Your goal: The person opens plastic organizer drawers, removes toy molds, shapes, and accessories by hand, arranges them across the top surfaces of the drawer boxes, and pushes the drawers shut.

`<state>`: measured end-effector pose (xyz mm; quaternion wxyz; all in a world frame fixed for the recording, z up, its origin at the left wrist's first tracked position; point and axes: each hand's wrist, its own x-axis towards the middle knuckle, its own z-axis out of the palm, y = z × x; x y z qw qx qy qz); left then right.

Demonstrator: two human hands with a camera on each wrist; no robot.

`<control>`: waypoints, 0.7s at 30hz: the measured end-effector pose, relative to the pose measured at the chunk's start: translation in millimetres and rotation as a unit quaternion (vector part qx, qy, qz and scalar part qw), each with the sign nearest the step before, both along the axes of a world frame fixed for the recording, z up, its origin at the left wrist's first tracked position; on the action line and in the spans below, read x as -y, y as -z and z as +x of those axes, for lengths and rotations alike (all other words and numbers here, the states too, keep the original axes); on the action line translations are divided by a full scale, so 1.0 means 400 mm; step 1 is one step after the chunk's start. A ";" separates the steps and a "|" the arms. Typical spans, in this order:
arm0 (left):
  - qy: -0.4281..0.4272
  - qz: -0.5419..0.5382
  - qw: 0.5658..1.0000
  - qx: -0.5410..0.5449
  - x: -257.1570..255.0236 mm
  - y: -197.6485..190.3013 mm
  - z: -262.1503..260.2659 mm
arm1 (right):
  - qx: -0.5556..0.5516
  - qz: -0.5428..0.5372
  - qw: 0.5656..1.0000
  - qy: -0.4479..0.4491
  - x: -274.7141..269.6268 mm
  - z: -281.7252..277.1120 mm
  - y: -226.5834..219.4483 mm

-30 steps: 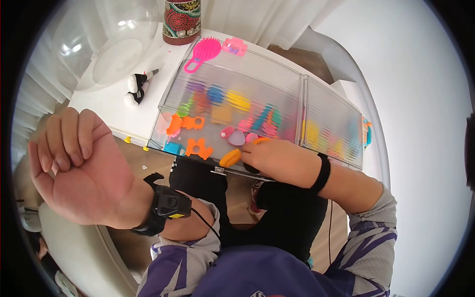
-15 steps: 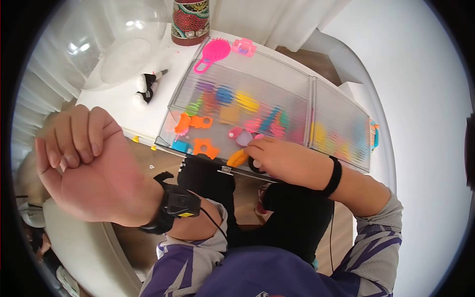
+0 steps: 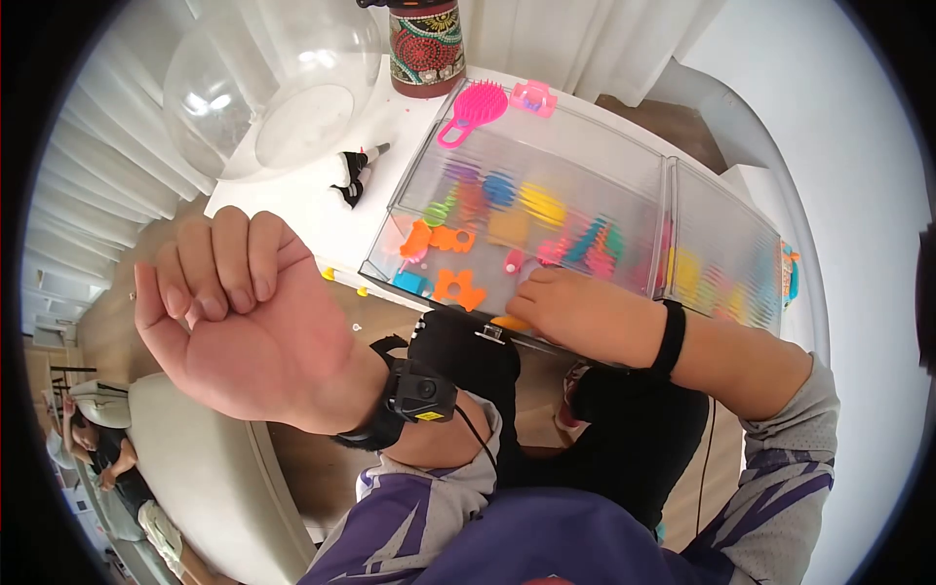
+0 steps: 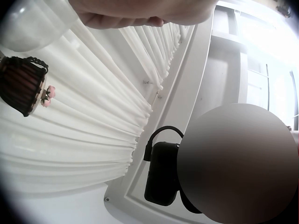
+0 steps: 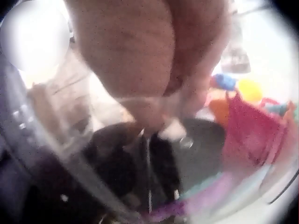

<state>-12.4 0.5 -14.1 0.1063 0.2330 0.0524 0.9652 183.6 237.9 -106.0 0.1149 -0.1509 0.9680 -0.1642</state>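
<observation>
My left hand (image 3: 258, 336) is raised palm up at the left, its fingers loosely curled and holding nothing; its underside edges into the left wrist view. Down at the near edge of a clear ribbed box (image 3: 609, 161) is my right hand (image 3: 565, 304), over the small toys there. An orange ridged toy (image 3: 507, 323) shows partly under its fingertips. I cannot tell whether the fingers grip it. Just left lie an orange animal-shaped piece (image 3: 458, 290) and a blue piece (image 3: 410, 282). A pink oval toy (image 3: 512, 260) lies behind the hand.
On the box top lie a pink hairbrush (image 3: 480, 100) and a pink clip-like piece (image 3: 533, 98). A patterned bottle (image 3: 427, 51), a clear dome (image 3: 283, 97) and a small black-and-white object (image 3: 353, 179) stand on the white table. A person (image 3: 112, 458) lies beyond the pale sofa (image 3: 200, 458).
The head view has turned, shifting the whole scene rightward. My right fingers have moved over the orange ridged toy, covering more of it. The left hand keeps its raised, loosely curled pose.
</observation>
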 end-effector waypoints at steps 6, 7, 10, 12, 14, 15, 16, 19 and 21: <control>-0.001 0.006 1.000 0.004 0.003 0.006 -0.003 | -0.030 0.048 0.998 0.028 0.003 0.022 0.013; -0.004 0.008 1.000 0.004 0.006 0.008 -0.003 | -0.037 0.043 0.997 0.057 0.004 0.028 0.009; -0.005 0.013 1.000 0.005 0.005 0.007 -0.002 | 0.040 0.055 0.995 0.071 0.005 0.021 0.003; -0.003 0.013 1.000 0.005 0.006 0.005 -0.001 | 0.008 0.014 0.998 0.067 0.008 0.021 0.006; 0.002 0.007 1.000 0.004 0.006 0.002 0.001 | -0.026 -0.028 0.997 0.063 0.010 0.013 0.001; 0.002 0.007 1.000 0.004 0.005 0.002 0.002 | 0.007 -0.026 0.998 0.061 0.009 0.001 -0.003; -0.002 0.010 1.000 0.003 0.005 0.002 0.003 | 0.042 -0.024 0.997 0.057 0.008 -0.004 -0.005; -0.008 0.011 1.000 0.001 0.012 0.007 0.000 | 0.015 -0.007 0.999 0.030 0.006 -0.002 0.005; -0.007 0.010 1.000 0.000 0.014 0.010 -0.002 | -0.012 -0.026 0.999 0.038 -0.004 0.014 0.022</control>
